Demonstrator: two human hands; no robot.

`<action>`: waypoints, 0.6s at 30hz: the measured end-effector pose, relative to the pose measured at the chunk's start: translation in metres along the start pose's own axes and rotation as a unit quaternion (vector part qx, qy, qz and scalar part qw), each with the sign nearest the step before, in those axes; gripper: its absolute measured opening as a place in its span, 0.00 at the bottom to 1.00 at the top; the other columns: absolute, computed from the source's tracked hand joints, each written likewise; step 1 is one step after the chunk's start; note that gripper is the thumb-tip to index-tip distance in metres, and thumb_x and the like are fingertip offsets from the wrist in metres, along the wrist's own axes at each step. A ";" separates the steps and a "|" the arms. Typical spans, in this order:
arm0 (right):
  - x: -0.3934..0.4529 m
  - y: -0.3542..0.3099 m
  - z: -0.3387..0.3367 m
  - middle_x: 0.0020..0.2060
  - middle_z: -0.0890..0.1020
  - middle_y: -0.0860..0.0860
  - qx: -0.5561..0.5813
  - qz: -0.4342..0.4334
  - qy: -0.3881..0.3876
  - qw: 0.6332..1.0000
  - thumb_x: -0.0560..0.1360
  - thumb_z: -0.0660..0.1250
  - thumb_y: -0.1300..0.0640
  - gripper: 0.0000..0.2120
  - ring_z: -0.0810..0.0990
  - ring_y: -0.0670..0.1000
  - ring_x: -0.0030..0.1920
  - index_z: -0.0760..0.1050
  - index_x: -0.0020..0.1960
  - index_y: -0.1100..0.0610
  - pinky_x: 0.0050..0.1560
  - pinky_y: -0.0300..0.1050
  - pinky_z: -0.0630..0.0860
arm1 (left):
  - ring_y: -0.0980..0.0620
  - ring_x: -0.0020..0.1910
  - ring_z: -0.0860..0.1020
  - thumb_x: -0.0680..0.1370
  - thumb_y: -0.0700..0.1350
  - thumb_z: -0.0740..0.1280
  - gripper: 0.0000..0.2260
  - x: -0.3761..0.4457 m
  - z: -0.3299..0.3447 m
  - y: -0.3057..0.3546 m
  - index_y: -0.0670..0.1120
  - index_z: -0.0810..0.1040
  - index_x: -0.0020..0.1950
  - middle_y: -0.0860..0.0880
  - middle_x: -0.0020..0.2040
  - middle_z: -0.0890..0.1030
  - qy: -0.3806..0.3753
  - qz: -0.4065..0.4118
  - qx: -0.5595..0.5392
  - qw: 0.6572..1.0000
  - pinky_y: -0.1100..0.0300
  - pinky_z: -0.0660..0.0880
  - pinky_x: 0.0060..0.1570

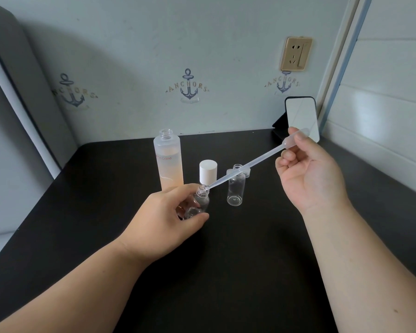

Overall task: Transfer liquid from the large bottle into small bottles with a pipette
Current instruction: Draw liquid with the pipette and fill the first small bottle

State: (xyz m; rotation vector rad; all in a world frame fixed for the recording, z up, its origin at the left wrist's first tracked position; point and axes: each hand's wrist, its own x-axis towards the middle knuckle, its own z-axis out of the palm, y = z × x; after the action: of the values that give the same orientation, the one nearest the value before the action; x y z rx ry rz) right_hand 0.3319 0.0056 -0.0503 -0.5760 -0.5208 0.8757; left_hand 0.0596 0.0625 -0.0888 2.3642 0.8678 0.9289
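**Pipette tip at the mouth of a hand-held small bottle**

Clear plastic pipette (247,162) slanted down from upper right to lower left, its thin tip resting at the open neck of a small clear bottle (200,200). Bulb end pinched between thumb and forefinger of the right hand (308,174), raised above the table; remaining fingers (286,156) curled loosely inward toward the palm, touching nothing else.

Small bottle tilted, cap off, gripped by the left hand (168,215): thumb across the front of the body, fingers wrapped behind it, partly hidden by the glassy plastic. Whether the bottle's base touches the table, unclear.

Just right of it, a second small bottle (235,188) standing upright and uncapped, apart from both hands. Behind that, two small clear caps (246,173), partly hidden by the pipette.

Behind the left hand, large frosted bottle (169,162) upright, open at the top, holding pale peach liquid to about two thirds. White cap (208,170) standing beside it.

All on a black table (226,260). Small mirror (302,118) propped at the back right corner, wall socket (296,54) above it.
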 end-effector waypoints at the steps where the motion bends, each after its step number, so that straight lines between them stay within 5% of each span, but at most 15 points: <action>1: 0.000 0.000 0.000 0.36 0.81 0.50 0.000 0.001 -0.001 1.000 0.77 0.68 0.63 0.06 0.72 0.46 0.31 0.84 0.50 0.60 0.35 0.37 0.72 | 0.60 0.47 0.81 0.73 0.50 0.77 0.17 0.000 0.000 0.000 0.60 0.80 0.60 0.65 0.50 0.80 -0.001 -0.001 -0.001 1.000 0.66 0.76 0.47; 10: 0.001 -0.001 -0.002 0.36 0.81 0.49 -0.009 -0.010 -0.014 1.000 0.79 0.67 0.63 0.07 0.70 0.45 0.29 0.80 0.56 0.62 0.34 0.37 0.70 | 0.58 0.46 0.81 0.73 0.49 0.77 0.17 0.000 0.000 0.002 0.58 0.81 0.60 0.61 0.45 0.81 0.007 -0.002 0.001 1.000 0.65 0.76 0.46; 18: 0.001 -0.002 -0.002 0.36 0.81 0.49 -0.020 -0.012 -0.044 0.999 0.80 0.66 0.64 0.11 0.69 0.44 0.28 0.87 0.45 0.57 0.33 0.36 0.69 | 0.60 0.48 0.80 0.73 0.49 0.77 0.17 -0.001 -0.002 0.004 0.57 0.81 0.61 0.62 0.46 0.81 0.005 -0.008 0.006 1.000 0.67 0.75 0.48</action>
State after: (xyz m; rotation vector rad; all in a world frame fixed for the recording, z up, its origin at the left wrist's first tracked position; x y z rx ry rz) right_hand 0.3346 0.0045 -0.0502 -0.5678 -0.6242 0.8714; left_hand 0.0594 0.0596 -0.0856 2.3607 0.8961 0.9335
